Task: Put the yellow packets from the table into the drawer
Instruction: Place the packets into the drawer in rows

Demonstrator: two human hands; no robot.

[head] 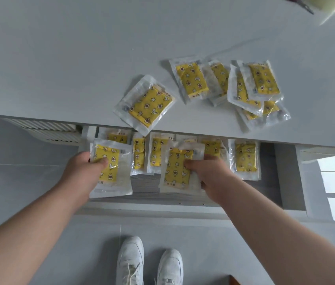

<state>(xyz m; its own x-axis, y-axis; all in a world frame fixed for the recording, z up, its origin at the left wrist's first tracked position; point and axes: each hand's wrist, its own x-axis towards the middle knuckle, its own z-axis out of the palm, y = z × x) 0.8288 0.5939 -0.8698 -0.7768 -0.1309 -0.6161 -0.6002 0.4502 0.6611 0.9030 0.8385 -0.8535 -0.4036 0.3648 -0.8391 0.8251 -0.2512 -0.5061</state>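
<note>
Single head-worn wide-angle view: you look steeply down, from close above, past the table (70, 68) edge into the open drawer (152, 209), your shoes (130, 262) at the lower frame edge.

yellow packets (149, 105) printed with stars, moons, flowers; grey table (59, 68); white shoes (130, 262).

You are looking down on the open drawer (145, 188): stowed packets (245, 159) are crowding its back, bare floor is showing nearest you. An overhanging packet (148, 103) is jutting past the table (59, 68) edge above; the tabletop's left is lying open.
</note>
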